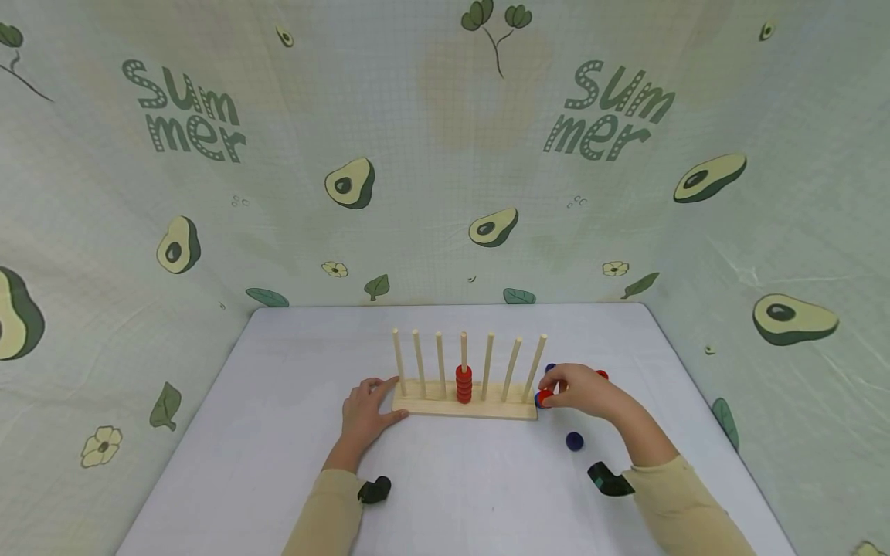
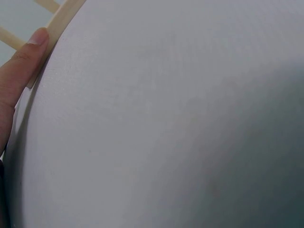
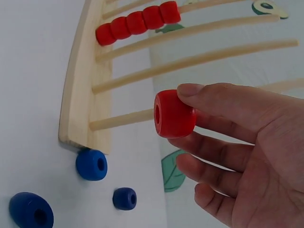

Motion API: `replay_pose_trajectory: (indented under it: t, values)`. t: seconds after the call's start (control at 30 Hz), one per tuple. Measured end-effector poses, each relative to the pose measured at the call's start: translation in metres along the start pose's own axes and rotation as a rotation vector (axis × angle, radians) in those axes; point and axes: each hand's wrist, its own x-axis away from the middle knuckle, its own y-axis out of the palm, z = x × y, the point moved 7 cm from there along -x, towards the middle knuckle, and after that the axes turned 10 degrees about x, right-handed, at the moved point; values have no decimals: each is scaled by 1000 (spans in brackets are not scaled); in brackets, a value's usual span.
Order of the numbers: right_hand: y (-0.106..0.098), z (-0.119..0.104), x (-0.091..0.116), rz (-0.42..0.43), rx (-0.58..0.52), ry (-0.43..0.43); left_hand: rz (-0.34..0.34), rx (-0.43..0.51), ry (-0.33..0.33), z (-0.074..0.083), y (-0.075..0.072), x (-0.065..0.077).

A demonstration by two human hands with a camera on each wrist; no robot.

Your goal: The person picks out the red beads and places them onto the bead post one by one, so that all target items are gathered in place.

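Five red beads (image 3: 137, 23) sit stacked on the middle peg (image 1: 464, 350) of a wooden stand (image 1: 433, 408) on a white table (image 1: 452, 486). The left hand (image 1: 363, 417) grips the stand's left end between thumb and fingers. The right hand (image 1: 587, 388) pinches another red bead (image 3: 175, 114) near its right end. Three blue beads (image 3: 91, 165) lie nearby, one just beside the stand.

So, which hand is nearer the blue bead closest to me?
Your right hand. It's just beyond that blue bead, pinching a red bead. Your left hand is farther left, holding the rack's left end.
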Motion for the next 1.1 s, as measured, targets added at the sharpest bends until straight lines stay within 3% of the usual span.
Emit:
replay_pose_trajectory:
  t: [0.47,1.1]
  values:
    - [-9,-39,9,39,53,-166,-4,4,-10,0,0,0]
    - [-21,-93,22,145,151,-312,16,-4,8,0,-1,1]
